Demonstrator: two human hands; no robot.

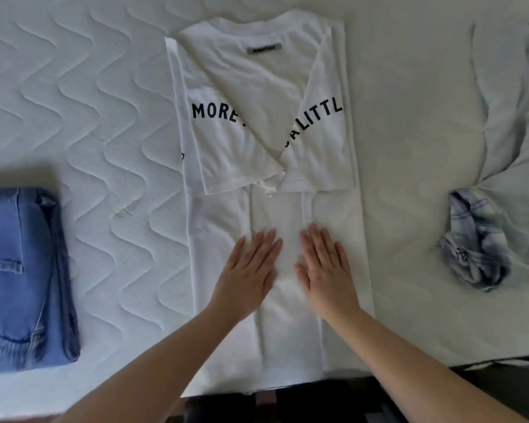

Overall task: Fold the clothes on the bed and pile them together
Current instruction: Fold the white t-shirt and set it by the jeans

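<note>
Left hand (pixel 247 276) and right hand (pixel 326 271) press flat on the white T-shirt (pixel 269 166).

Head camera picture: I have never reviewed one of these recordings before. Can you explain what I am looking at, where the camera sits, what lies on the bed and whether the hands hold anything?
No robot here: a person works with bare hands, and the camera sits on their head, looking forward and down. The left hand and right hand lie flat, fingers straight, pressing on a white T-shirt spread on the bed. Neither grips anything. The shirt's sides and sleeves are already folded inward, splitting its dark lettering. Folded blue jeans lie at the left. At the right sit a crumpled blue-and-white garment and a pale rumpled cloth whose kind I cannot tell.
</note>
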